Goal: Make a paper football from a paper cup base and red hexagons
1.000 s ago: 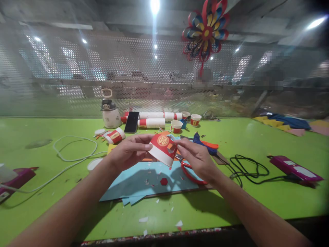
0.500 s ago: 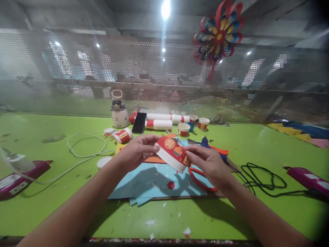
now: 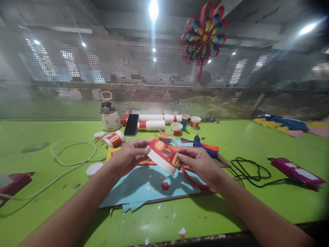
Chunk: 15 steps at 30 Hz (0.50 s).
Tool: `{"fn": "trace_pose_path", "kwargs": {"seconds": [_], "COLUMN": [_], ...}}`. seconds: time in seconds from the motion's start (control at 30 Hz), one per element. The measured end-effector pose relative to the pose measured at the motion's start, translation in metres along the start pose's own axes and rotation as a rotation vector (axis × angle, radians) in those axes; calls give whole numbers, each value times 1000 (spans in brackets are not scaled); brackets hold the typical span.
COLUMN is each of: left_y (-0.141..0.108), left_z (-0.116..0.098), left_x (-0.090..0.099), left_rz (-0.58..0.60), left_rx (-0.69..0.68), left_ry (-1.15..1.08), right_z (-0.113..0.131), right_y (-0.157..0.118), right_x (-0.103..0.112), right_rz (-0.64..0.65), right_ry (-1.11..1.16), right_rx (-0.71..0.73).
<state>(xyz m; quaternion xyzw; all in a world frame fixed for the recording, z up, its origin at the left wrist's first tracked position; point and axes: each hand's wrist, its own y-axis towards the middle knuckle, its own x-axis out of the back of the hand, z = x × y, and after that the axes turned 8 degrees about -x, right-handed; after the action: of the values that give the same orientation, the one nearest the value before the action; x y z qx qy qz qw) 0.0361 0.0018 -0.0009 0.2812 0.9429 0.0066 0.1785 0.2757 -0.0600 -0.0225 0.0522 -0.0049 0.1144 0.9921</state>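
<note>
Between my hands is a red and white paper cup (image 3: 158, 158), tilted on its side, with a round gold emblem and a small opening cut in its red wall. My left hand (image 3: 128, 155) pinches its left edge with thumb and fingers. On the other side my right hand (image 3: 196, 161) grips the cup near a yellow label. Below lie light blue sheets (image 3: 120, 192) with a red hexagonal piece (image 3: 165, 186) and paper scraps on them. Red-handled scissors (image 3: 192, 180) rest partly under my right hand.
A blue and orange glue gun (image 3: 204, 145) lies beyond my right hand, its black cord (image 3: 253, 171) coiled rightward. Stacked paper cups (image 3: 151, 125), a phone (image 3: 131, 125) and a bottle (image 3: 110, 118) stand farther back. Purple power strips (image 3: 295, 171) flank the green table (image 3: 59, 216).
The camera view has swung right, so everything sits farther left. The cup has turned slightly, showing more of its yellow label and its cut opening at another angle. Both hands keep hold.
</note>
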Motion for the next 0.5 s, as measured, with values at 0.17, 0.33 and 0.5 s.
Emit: {"fn": "trace_pose_path", "kwargs": {"seconds": [0.17,0.33,0.5], "left_y": [-3,-4,-5], "left_z": [-1,-1,-1], "left_x": [-7,-8,-8], "left_rz": [-80,-61,-57], "left_rx": [-88,-112,-103], "left_ry": [68,118,83], "right_z": [-5,-6,-3], "right_y": [1,2,0], "right_x": [4,5,3], "right_rz": [-20,-18,-23], "right_ry": [7,9,35], "right_rx": [-46,-83,-111]}}
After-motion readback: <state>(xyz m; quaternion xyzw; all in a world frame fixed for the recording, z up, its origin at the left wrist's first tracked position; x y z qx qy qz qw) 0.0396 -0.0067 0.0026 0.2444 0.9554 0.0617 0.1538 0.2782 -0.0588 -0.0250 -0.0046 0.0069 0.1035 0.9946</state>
